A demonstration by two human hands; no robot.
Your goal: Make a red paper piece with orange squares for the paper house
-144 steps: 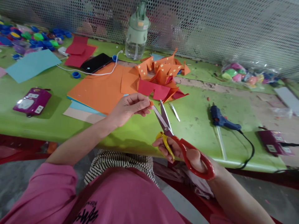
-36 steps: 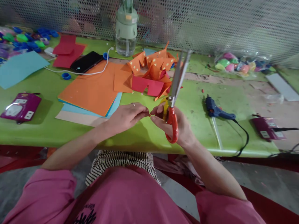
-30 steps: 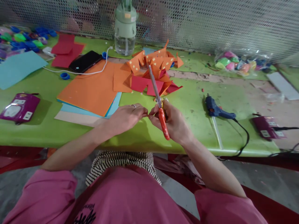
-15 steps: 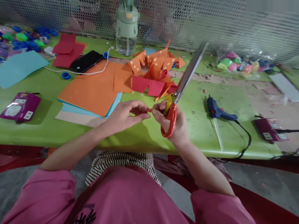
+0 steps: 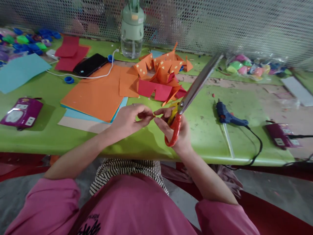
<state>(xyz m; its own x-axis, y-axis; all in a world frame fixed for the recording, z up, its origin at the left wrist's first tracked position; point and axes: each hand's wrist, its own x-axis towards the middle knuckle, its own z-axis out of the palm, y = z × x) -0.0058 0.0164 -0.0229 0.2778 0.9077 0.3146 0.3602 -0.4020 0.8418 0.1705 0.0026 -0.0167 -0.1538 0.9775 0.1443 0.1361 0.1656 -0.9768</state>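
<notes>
Between the fingertips of my left hand (image 5: 130, 119) is a tiny orange scrap (image 5: 154, 116), probably paper, mostly hidden by the fingers. My right hand (image 5: 179, 132) holds scissors (image 5: 176, 119) with red and yellow handles; their long blades point up and to the right, away from me. The thumb and forefinger of that hand are close to the scrap, apart from each other. Just beyond my hands lie folded orange and red paper pieces (image 5: 155, 89), some dotted with pale squares. Left of them is a stack of orange sheets (image 5: 95, 94) over blue and pale ones.
A bottle (image 5: 132, 31) stands at the back by a perforated metal screen. A black phone (image 5: 90, 64) and white cable lie left. On the right are a blue glue gun (image 5: 230, 116) with its cord and a purple power box (image 5: 283, 135); another purple box (image 5: 22, 112) sits left.
Both hands have shifted slightly left. The scissors have moved with my right hand and their blades tilt further right. My right thumb and forefinger have parted from the orange scrap.
</notes>
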